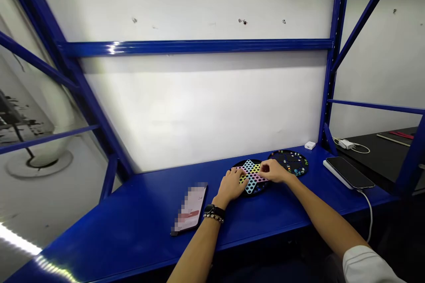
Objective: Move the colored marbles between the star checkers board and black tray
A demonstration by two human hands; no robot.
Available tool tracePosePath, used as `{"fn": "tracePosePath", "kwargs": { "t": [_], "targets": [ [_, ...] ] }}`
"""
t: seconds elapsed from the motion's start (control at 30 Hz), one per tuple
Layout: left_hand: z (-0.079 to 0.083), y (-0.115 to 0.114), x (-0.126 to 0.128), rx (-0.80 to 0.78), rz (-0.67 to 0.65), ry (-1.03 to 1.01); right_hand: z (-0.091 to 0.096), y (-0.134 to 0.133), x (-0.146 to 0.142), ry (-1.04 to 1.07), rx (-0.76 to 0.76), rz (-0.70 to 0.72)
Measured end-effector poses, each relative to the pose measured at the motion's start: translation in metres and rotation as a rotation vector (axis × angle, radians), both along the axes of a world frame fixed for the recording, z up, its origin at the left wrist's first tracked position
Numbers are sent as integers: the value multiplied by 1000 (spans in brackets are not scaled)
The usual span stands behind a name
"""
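Note:
A round black Chinese-checkers board [251,172] with a pastel star of holes lies on the blue shelf [139,225]. My left hand [232,184] rests at its left edge, fingers curled against the board. Over the board's right side my right hand [272,171] has its fingertips pinched together; whatever they hold is too small to make out. Just behind the right hand lies a second round black tray [292,161] with several coloured marbles in it.
A phone [190,208] lies face up left of my left hand. Another phone [349,172] sits on a white pad at the right, cable trailing off the edge. A small white charger [310,145] is by the blue upright [328,97]. A black table [381,154] stands at the right.

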State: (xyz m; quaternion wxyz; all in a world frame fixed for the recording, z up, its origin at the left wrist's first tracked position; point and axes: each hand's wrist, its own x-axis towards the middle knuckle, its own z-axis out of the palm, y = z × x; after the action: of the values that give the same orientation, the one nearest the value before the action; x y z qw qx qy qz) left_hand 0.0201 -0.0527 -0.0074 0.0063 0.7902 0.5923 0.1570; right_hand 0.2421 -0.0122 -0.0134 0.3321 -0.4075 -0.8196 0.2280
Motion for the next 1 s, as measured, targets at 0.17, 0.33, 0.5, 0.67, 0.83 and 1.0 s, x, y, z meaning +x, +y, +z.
{"fn": "tracePosePath", "kwargs": {
  "t": [0.17, 0.33, 0.5, 0.67, 0.83, 1.0],
  "targets": [
    [-1, -1, -1, 16, -11, -6, -6, -10, -19, -80, 0, 101],
    [-1, 0, -1, 9, -2, 6, 1, -1, -5, -74, 132, -149],
    [1, -1, 0, 1, -5, 1, 4, 18, 34, -73, 121, -467],
    [3, -2, 0, -7, 1, 2, -12, 29, 50, -228, -43, -422],
    [3, -2, 0, -6, -4, 5, -25, 35, 41, -304, -58, -262],
    [4, -2, 0, -5, -4, 4, -26, 39, 41, -258, -73, -221]
  ]
}}
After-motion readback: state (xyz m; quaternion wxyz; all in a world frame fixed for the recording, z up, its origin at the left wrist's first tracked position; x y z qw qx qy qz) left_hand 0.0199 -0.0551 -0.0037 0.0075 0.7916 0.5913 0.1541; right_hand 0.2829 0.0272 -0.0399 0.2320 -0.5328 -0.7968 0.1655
